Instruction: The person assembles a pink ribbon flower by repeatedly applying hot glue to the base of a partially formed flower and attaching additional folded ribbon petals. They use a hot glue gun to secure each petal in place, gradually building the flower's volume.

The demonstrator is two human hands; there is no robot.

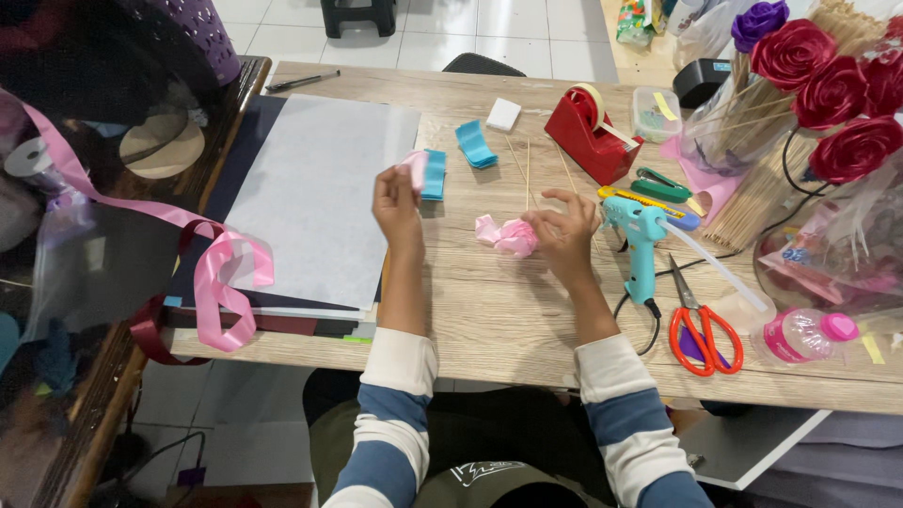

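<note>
Head view, hands: two, both bare, sleeves striped blue and white.
Left hand (397,202): raised at centre frame, fingers pinched narrow on one small pink ribbon piece (414,169), which sat just in front of a folded blue ribbon piece (434,174).
Right hand (564,235): right of centre, fingers curled down on one crumpled pink ribbon flower (508,235) lying on the wooden table (499,320); grip closed around its right side.
Blue ribbon pieces: two, the second (475,144) lying alone above centre.
Thin wooden sticks (527,169): about three loose ones above the right hand; exact count hard to tell.
Glue gun (642,235): one, teal, just right of the right hand, with one clear glue stick (720,268) beside it.
Scissors (701,325): one pair, orange handles, lower right.
Tape dispenser (591,132): one, red, upper centre-right.
Ribbon roses (828,85): four red and one purple counted in the upper right corner, more possibly cut off.
Paper sheets (320,188): one pale sheet on a dark stack, left of centre.
Pink ribbon loop (221,282): one long strand, lower left.
Pen (301,82): one, upper left on the table.
</note>
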